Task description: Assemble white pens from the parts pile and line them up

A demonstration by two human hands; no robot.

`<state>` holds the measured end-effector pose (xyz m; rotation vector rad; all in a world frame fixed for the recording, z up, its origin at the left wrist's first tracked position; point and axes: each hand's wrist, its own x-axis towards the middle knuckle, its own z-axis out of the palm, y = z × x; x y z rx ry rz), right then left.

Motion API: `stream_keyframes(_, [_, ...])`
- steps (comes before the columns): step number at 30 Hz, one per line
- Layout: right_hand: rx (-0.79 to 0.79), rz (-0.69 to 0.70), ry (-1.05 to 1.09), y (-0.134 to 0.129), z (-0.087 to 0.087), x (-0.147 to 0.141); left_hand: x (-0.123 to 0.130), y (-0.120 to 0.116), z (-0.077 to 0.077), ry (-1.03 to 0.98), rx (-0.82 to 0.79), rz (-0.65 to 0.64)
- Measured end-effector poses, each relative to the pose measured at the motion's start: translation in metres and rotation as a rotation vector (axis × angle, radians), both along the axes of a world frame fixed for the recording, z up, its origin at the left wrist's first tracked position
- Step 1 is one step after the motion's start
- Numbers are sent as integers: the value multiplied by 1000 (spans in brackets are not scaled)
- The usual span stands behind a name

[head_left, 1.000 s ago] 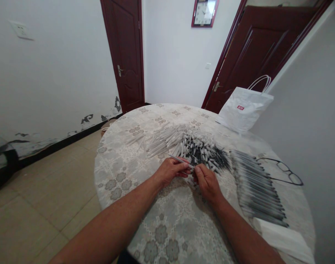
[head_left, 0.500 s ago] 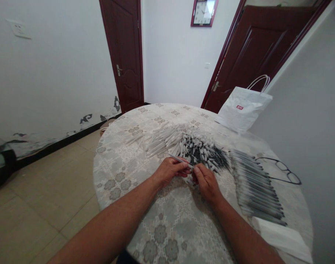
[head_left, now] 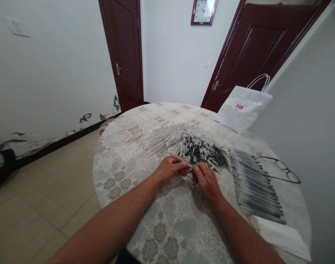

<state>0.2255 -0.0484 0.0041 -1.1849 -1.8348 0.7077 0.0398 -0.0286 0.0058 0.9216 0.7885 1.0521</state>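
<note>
A slim pale pen (head_left: 177, 158) lies across the fingers of my left hand (head_left: 170, 171), held between thumb and fingers, with its far end pointing up and left. My right hand (head_left: 206, 179) pinches at the pen's near end, thumb against fingers; whatever small part sits there is hidden. Just beyond my hands spreads a heap of white pen barrels (head_left: 167, 137) and dark-and-white pen parts (head_left: 202, 148), their dark thin ends toward the right. To the right of my right hand, a row of grey pens with dark ends (head_left: 258, 183) is laid side by side.
A round table with a patterned cloth (head_left: 159, 234) carries everything. Black-framed glasses (head_left: 284, 170) rest beyond the pen row, and a white folded paper or packet (head_left: 281, 234) lies at its near end. A white paper bag (head_left: 241, 108) stands at the back right against the wall.
Both hands keep their hold on the pen with almost no movement. The whole view has shifted very slightly.
</note>
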Motion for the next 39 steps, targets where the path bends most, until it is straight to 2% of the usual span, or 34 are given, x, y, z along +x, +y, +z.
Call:
stream_keyframes(4, [-45, 15, 49, 1, -1, 1, -4, 2, 2, 37, 44, 0])
stream_keyframes(9, [-77, -58, 102, 6, -6, 8, -18, 8, 9, 8, 79, 141])
stream_keyframes(15, [-202, -75, 242, 11, -9, 9, -19, 11, 7, -6, 67, 153])
stream_keyframes(19, [-108, -62, 180, 10, -2, 10, -15, 9, 8, 46, 94, 166])
stream_keyframes(22, [14, -40, -3, 10, 4, 13, -13, 8, 6, 194, 187, 137])
stream_keyframes(24, [83, -64, -101, 12, 6, 18, -12, 8, 1, 389, 321, 134])
stream_keyframes(27, [148, -224, -97, 17, 5, 27, -9, 6, -11, 767, 626, 160])
stream_keyframes(30, [158, -361, -49, 23, 1, 35, -5, 3, -23, 1053, 846, 67])
stream_keyframes(33, [160, -378, -66, 26, -4, 38, 1, -1, -29, 1217, 862, 2])
stream_keyframes(35, [167, -353, -96, 26, -5, 37, 4, -3, -29, 1243, 826, 4])
stream_keyframes(39, [179, -314, -130, 23, -5, 32, 3, -2, -27, 1086, 738, 89])
